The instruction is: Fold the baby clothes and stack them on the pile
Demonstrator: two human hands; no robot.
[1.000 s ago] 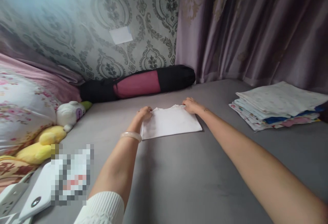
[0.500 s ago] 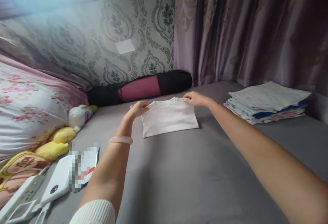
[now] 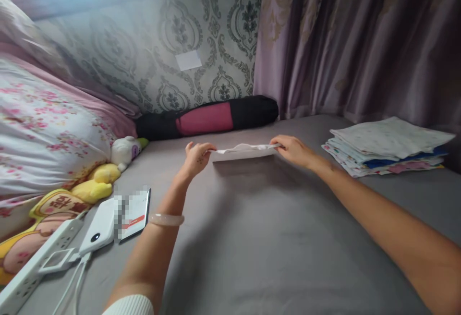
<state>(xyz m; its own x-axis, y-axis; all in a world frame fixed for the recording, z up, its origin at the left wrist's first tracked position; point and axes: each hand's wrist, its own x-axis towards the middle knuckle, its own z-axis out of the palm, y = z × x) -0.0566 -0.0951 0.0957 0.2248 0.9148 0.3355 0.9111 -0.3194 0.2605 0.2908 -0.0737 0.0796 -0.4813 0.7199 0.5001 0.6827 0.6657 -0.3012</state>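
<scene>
A small folded white shirt (image 3: 247, 152) is held up over the grey bed, seen almost edge-on, with its shadow on the sheet beneath. My left hand (image 3: 200, 156), below a pale bangle (image 3: 166, 219) on the forearm, pinches the shirt's left upper corner. At the opposite corner, my right hand (image 3: 293, 150) grips the top edge between thumb and fingers. The fabric stretches fairly straight between both hands, its top edge slightly wavy. Most of the shirt's front is hidden by the angle.
A stack of folded cloth items (image 3: 389, 144) lies at the right. Behind is a long black and pink bag (image 3: 207, 118) against the wall. Along the left are plush toys (image 3: 124, 152), a floral pillow (image 3: 46, 132), a power strip (image 3: 43, 262), a white power bank (image 3: 101, 224) and a phone-like object (image 3: 139, 216).
Both hands have lifted the shirt off the bed and tipped it from facing me to nearly edge-on. The view has shifted slightly left.
</scene>
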